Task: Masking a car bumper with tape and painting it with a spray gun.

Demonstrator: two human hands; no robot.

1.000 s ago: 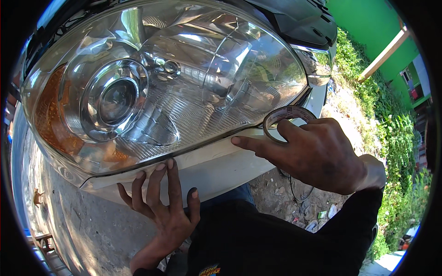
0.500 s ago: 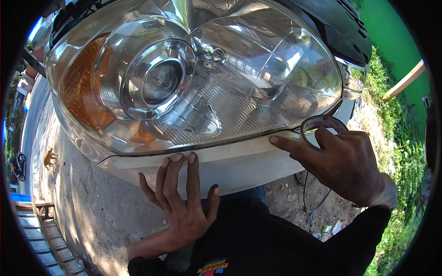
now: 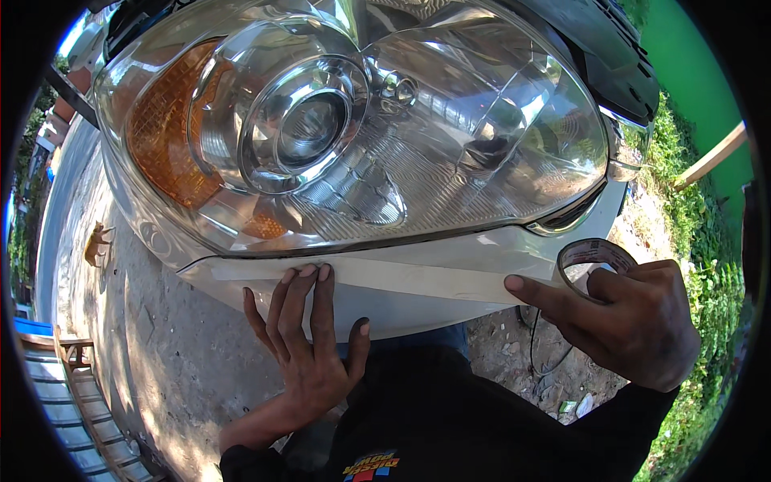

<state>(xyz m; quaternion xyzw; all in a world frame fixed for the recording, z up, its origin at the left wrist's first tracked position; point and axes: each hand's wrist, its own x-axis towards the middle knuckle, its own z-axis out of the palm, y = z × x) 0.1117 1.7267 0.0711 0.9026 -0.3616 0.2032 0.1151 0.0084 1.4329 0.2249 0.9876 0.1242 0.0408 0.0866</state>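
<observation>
Pale masking tape (image 3: 401,275) runs in a long strip along the white painted bumper (image 3: 450,301), just below the big clear-lensed car headlight (image 3: 361,128) with its round projector lens and amber corner reflector. The left hand (image 3: 309,353) lies flat and open under the headlight, fingers spread, its fingertips (image 3: 312,273) pressing the strip down on the bumper; it grips nothing. The right hand (image 3: 626,325), further along below the headlight's inner end, is closed around the beige roll of tape (image 3: 596,255), its forefinger stretched out along the strip's free end. The strip leads straight from the roll to the left fingertips. Below the bumper a dark sleeve and dark shirt fill the lower edge. Beyond the headlight's outer side lies grey concrete pavement (image 3: 152,353); grass (image 3: 691,217) and a green wall (image 3: 691,72) sit past its inner side.
</observation>
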